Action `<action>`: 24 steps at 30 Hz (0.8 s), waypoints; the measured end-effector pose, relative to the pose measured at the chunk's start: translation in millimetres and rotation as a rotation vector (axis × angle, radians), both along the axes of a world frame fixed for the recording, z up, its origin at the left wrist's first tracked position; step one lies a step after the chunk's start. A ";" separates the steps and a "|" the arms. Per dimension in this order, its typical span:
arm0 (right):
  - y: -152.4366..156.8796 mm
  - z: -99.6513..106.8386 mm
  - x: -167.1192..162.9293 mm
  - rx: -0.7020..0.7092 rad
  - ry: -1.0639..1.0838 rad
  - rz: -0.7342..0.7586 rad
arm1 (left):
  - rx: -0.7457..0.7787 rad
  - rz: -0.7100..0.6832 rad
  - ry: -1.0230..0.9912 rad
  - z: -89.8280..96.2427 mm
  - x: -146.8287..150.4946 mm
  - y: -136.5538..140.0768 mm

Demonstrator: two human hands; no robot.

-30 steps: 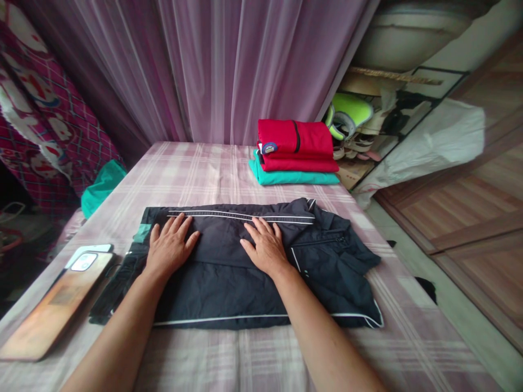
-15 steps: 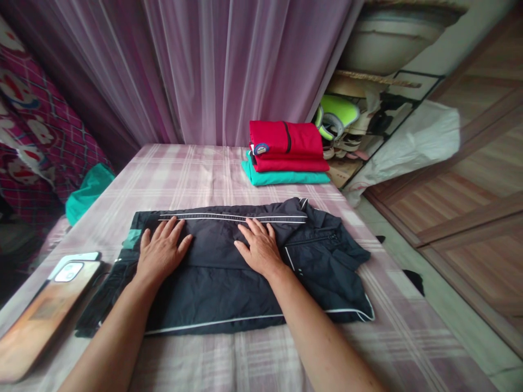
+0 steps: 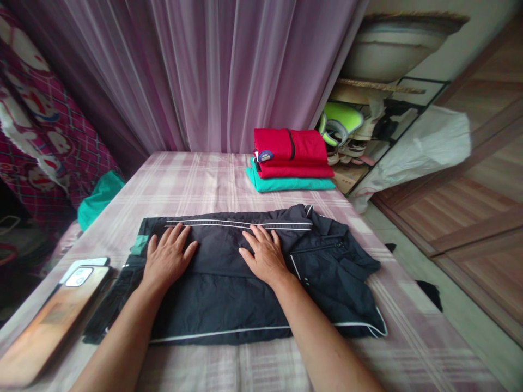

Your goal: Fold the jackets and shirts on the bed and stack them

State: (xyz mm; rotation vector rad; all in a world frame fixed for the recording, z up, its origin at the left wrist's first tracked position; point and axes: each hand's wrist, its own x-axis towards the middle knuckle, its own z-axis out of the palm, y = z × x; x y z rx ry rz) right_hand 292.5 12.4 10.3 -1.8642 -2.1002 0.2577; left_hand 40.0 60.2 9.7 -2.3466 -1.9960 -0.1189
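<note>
My left fingers and my right fingers rest flat and spread on the black garment; a folded stack sits beyond on the bench.

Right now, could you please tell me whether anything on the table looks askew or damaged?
Only mildly: the dark garment is rumpled and uneven at its right end, unlike the neatly folded clothes beyond it. No damage shows.
</note>
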 end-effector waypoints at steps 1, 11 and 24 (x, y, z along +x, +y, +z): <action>-0.2 -0.7 -0.1 0.004 -0.005 -0.001 | 0.003 0.001 0.000 -0.2 0.0 -0.1; 0.0 -12.8 0.6 0.083 -0.079 0.000 | 0.005 0.014 -0.016 1.4 0.7 -4.8; 2.6 -22.4 3.2 0.104 -0.136 0.007 | -0.040 0.032 -0.039 7.1 3.7 -7.7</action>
